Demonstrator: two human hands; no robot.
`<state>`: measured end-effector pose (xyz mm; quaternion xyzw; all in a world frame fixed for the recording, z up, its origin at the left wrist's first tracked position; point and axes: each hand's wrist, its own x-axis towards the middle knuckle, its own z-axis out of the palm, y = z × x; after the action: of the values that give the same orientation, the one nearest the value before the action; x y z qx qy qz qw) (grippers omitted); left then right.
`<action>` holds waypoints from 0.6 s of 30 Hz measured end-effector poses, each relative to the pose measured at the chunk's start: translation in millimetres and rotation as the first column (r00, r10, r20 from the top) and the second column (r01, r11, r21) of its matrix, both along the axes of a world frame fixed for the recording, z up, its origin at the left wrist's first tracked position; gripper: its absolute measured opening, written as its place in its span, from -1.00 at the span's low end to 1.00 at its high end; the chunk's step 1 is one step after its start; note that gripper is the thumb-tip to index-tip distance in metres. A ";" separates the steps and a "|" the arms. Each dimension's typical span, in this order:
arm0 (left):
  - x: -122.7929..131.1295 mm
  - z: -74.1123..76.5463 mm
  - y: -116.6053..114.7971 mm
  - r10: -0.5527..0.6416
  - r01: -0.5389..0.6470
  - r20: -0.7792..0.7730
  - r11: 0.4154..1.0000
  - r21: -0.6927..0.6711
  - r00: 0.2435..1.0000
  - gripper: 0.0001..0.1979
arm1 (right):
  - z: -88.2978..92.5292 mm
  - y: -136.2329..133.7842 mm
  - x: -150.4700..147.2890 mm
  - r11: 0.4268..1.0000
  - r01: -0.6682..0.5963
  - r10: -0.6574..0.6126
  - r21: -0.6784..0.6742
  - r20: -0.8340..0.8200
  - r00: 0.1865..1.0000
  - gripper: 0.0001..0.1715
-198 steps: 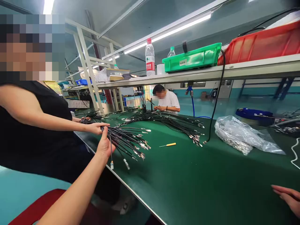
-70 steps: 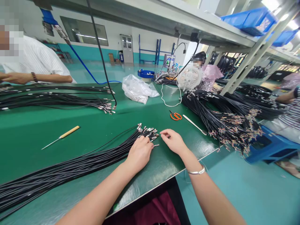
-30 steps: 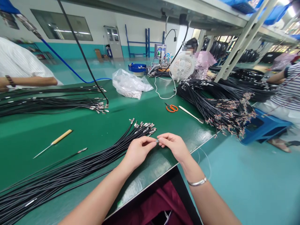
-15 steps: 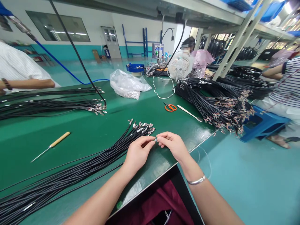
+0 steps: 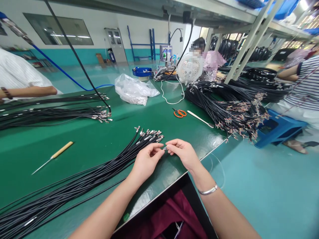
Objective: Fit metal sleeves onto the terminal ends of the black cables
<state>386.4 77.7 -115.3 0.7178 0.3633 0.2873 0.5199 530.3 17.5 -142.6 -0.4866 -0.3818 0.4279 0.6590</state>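
A small silvery connector (image 5: pixel 164 148) sits between my fingertips, mostly covered by them. My left hand (image 5: pixel 147 161) is closed in a pinch on its left side. From the right, my right hand (image 5: pixel 183 153) pinches it too, thumb and forefinger together. Beside and under my left hand runs a bundle of black cables (image 5: pixel 99 176), with metal connectors (image 5: pixel 152 133) on their far ends just beyond my fingers. Whether a cable leads into the held connector is hidden by my left hand.
On the green table (image 5: pixel 82 139) lie a wooden-handled awl (image 5: pixel 61 151), orange-handled scissors (image 5: pixel 179 113), a white stick-like tool (image 5: pixel 199 119) and a clear plastic bag (image 5: pixel 134 89). Coiled cables (image 5: pixel 211 99) and a white fan (image 5: pixel 189 68) stand behind. Co-workers sit left, right and at the back.
The whole view has shifted slightly. Both hands stay at the same spot, pinching the connector with barely any finger movement.
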 end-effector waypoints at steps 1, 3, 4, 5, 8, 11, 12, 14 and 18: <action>0.0 0.9 0.7 -0.030 0.030 0.003 0.998 -0.052 1.000 -0.77 | -0.2 -0.2 0.3 1.000 0.001 -0.001 0.006 0.004 1.000 -0.76; -0.6 2.8 2.1 -0.057 0.057 0.008 0.989 -0.139 0.998 -0.77 | -0.7 -0.3 0.6 1.000 -0.004 0.004 0.012 0.019 1.000 -0.76; -1.1 3.6 2.6 -0.056 0.058 0.018 0.984 -0.171 0.998 -0.77 | -1.1 -0.4 0.7 1.000 -0.008 0.008 0.011 0.027 1.000 -0.77; -1.7 4.3 3.1 -0.052 0.057 0.029 0.979 -0.195 0.998 -0.76 | -1.4 -0.5 0.6 1.000 -0.012 0.011 0.009 0.034 0.999 -0.77; -3.5 4.9 3.9 -0.059 0.068 0.047 0.971 -0.227 0.997 -0.76 | -2.1 -1.4 0.3 1.000 -0.023 0.023 0.006 0.045 0.999 -0.78; -4.5 4.3 4.2 -0.078 0.086 0.048 0.969 -0.230 0.996 -0.76 | -2.2 -2.2 -0.1 1.000 -0.025 0.025 0.003 0.048 0.999 -0.78; -4.5 4.0 4.2 -0.082 0.090 0.042 0.970 -0.227 0.996 -0.76 | -2.2 -2.2 -0.3 1.000 -0.019 0.019 0.001 0.051 0.999 -0.77; -4.2 3.9 4.0 -0.086 0.089 0.025 0.971 -0.222 0.996 -0.76 | -2.4 -1.8 -0.6 1.000 0.000 0.001 0.000 0.066 0.998 -0.77; -2.0 6.3 1.9 -0.088 0.089 0.016 0.972 -0.218 0.996 -0.75 | -3.3 -0.9 -1.0 1.000 0.023 -0.025 0.012 0.101 0.995 -0.76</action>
<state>384.5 79.6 -108.9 0.6708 0.3587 0.2245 0.6091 529.4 16.6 -145.9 -0.5087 -0.4112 0.3927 0.6465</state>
